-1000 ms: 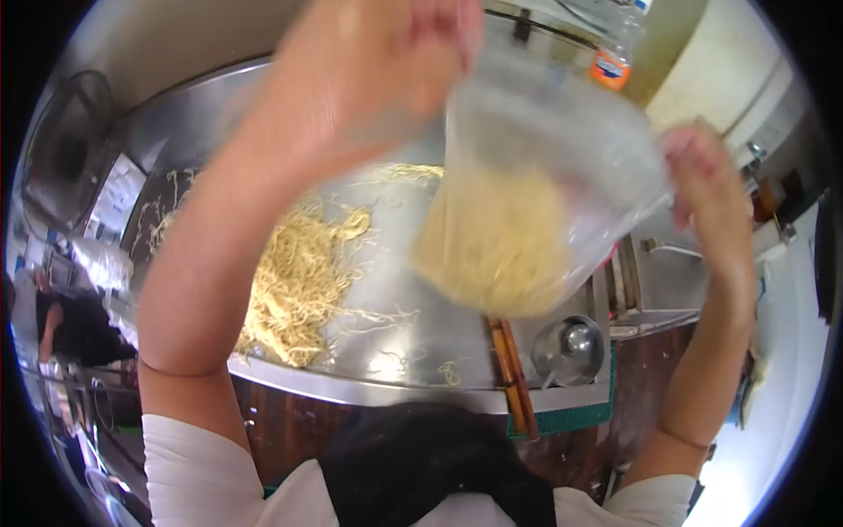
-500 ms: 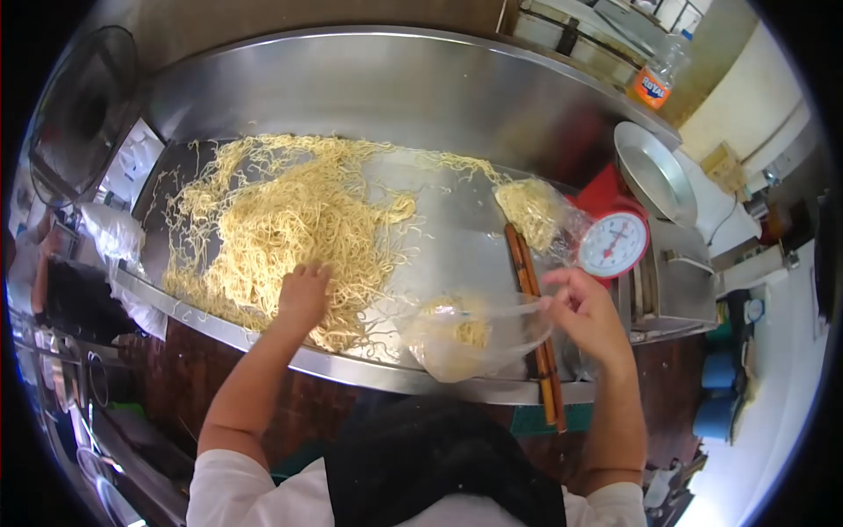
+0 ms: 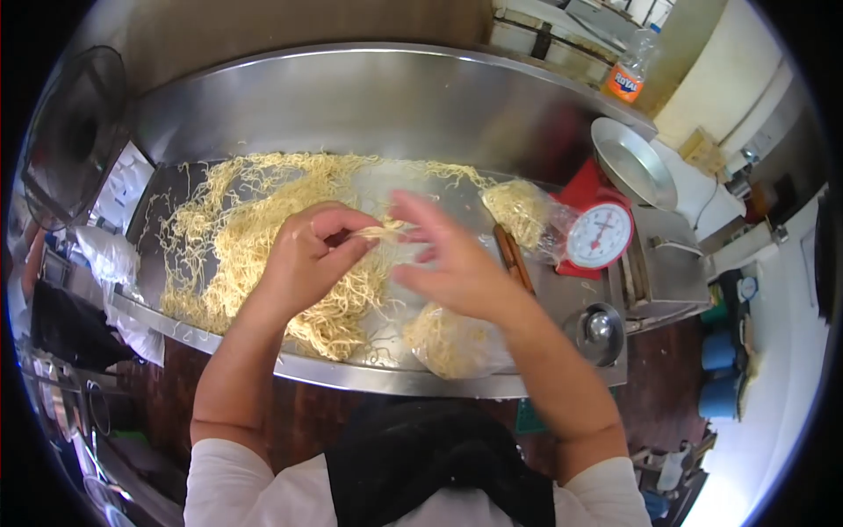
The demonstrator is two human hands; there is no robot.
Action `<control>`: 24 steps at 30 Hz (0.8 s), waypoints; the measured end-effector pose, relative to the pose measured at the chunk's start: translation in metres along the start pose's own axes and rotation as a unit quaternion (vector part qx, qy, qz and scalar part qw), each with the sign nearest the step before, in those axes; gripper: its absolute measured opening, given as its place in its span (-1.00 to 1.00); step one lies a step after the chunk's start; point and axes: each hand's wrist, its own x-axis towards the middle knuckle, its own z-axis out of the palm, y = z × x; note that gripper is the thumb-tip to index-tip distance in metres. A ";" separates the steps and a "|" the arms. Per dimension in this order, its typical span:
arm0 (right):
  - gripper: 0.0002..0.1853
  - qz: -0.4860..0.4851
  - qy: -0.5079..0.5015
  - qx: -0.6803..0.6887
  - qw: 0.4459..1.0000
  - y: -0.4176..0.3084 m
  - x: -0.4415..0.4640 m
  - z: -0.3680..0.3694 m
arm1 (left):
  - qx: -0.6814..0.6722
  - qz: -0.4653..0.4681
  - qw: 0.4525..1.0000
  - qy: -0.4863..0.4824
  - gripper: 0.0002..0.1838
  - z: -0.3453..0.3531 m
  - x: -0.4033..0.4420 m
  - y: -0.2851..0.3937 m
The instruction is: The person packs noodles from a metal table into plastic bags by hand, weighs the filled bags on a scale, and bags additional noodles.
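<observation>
My left hand (image 3: 318, 256) is raised over the noodle pile (image 3: 263, 233), its fingers pinched on a few pale yellow noodles (image 3: 378, 232). Facing it, my right hand (image 3: 457, 268) is blurred, with thumb and fingers apart, close to the ends of those noodles. Below my right hand a clear plastic bag of noodles (image 3: 443, 342) rests near the counter's front edge. Farther back lies another bag of noodles (image 3: 518, 212). Two brown wooden sticks (image 3: 513, 255) are partly hidden behind my right forearm.
A red dial scale (image 3: 599, 235) with a metal pan (image 3: 634, 164) stands at the right of the steel counter (image 3: 351, 376). A metal bowl (image 3: 597, 334) sits near the right front corner. An orange-labelled bottle (image 3: 626, 81) is at the back, and a fan (image 3: 75, 136) at left.
My left hand has risen from the pile with noodles in its fingers. My right hand has left the bag's rim and moved left and up, and the bag has slumped. The view has shifted slightly.
</observation>
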 end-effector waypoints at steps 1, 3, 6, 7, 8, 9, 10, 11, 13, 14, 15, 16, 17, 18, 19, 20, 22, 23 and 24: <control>-0.52 -0.056 -0.041 0.004 0.998 0.009 0.013 0.020 | -0.053 0.008 0.998 -0.015 -0.87 -0.001 0.002 0.007; -0.59 -0.109 -0.076 0.028 0.991 0.039 0.029 0.045 | -0.071 0.059 0.994 -0.051 -0.85 -0.002 0.004 0.023; -0.70 -0.034 -0.070 0.136 0.988 0.064 0.016 0.070 | -0.030 0.100 0.991 -0.083 -0.74 -0.014 -0.002 0.024; -0.75 0.039 -0.072 0.200 0.976 0.065 0.003 0.068 | -0.018 0.088 0.993 -0.071 -0.71 -0.017 -0.008 0.011; -0.80 0.114 -0.073 0.262 0.956 0.067 -0.006 0.066 | -0.007 0.074 0.995 -0.062 -0.68 -0.017 -0.014 -0.001; -0.83 0.112 -0.053 0.230 0.965 0.071 -0.013 0.065 | -0.037 0.017 0.999 -0.013 -0.60 -0.010 -0.022 -0.010; -0.86 0.110 -0.031 0.199 0.973 0.074 -0.017 0.063 | -0.033 0.031 0.999 -0.005 -0.61 0.004 -0.030 -0.029; -0.87 0.108 -0.007 0.167 0.980 0.077 -0.019 0.061 | -0.030 0.044 0.999 0.002 -0.61 0.024 -0.040 -0.054; -0.89 0.081 0.033 0.174 0.981 0.055 -0.017 0.055 | 0.010 0.041 0.998 -0.035 -0.62 0.042 -0.057 -0.081; -0.88 0.068 0.053 0.176 0.981 0.040 -0.015 0.050 | 0.048 0.026 0.995 -0.078 -0.63 0.043 -0.064 -0.090; -0.88 0.080 0.053 0.169 0.981 0.030 -0.013 0.042 | 0.085 0.011 0.989 -0.121 -0.64 0.044 -0.072 -0.100; -0.88 0.093 0.054 0.161 0.981 0.021 -0.011 0.032 | 0.008 -0.041 0.998 -0.055 -0.70 0.050 -0.084 -0.117; -0.88 0.106 0.056 0.154 0.981 0.012 -0.009 0.023 | -0.069 -0.092 0.993 0.011 -0.74 0.056 -0.097 -0.138; -0.87 0.103 0.066 0.161 0.979 0.004 -0.007 0.017 | -0.146 -0.143 0.976 0.076 -0.76 0.056 -0.105 -0.153; -0.87 0.100 0.075 0.168 0.978 -0.004 -0.006 0.012 | -0.104 -0.171 0.975 0.098 -0.74 0.049 -0.109 -0.162; -0.86 0.097 0.083 0.175 0.976 -0.012 -0.005 0.007 | -0.060 -0.198 0.971 0.121 -0.67 0.044 -0.108 -0.168; -0.86 0.111 0.111 0.181 0.971 -0.035 -0.004 -0.004 | 0.071 -0.192 0.967 0.155 -0.58 0.035 -0.095 -0.157; -0.86 0.119 0.126 0.184 0.967 -0.047 -0.004 -0.010 | 0.116 -0.198 0.963 0.144 -0.59 0.029 -0.094 -0.165; -0.86 0.092 0.141 0.180 0.969 -0.059 -0.005 -0.017 | 0.161 -0.203 0.957 0.131 -0.59 0.023 -0.094 -0.171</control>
